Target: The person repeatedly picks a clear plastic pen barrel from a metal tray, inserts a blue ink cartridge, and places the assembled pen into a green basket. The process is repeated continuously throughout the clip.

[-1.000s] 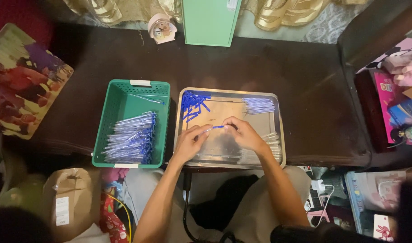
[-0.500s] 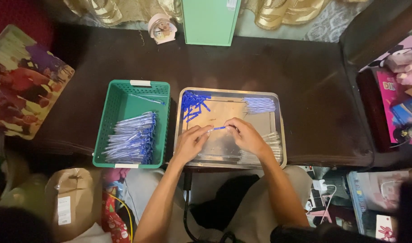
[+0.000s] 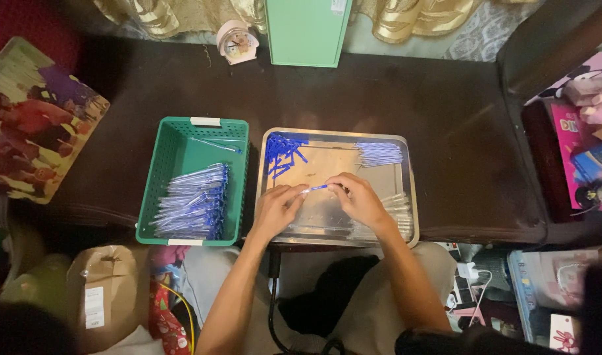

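1. Both hands meet over the middle of the shiny metal tray [image 3: 406,197]. The left hand [image 3: 278,209] and right hand [image 3: 359,199] pinch a thin pen piece [image 3: 319,188] between the fingertips, blue in the middle with a pale tip showing toward the left hand. So both are closed on that one piece, held just above the tray floor.

2. What could go sideways, as far as I can judge: the piece is skinny and smooth, so if the fingers squeeze off-axis it could pop out and skitter across the slick steel. The right forearm hangs right over the row of clear barrels [image 3: 396,209] at the tray's right edge, and a careless wrist could roll them out of order.

3. The loose heap of blue caps [image 3: 281,150] in the tray's upper-left corner sits near the left hand, so a wide sweep would scatter them.

4. Materials: tray is polished metal with a rolled rim, throwing glare. The green basket [image 3: 176,148] just left of it is plastic with perforated walls and holds a stack of finished pens [image 3: 194,204], clear bodies with blue ends. Another bundle of refills [image 3: 378,154] lies in the upper right of the tray.

5. The tabletop [image 3: 446,112] is dark and glossy, maybe wood, hard to tell.
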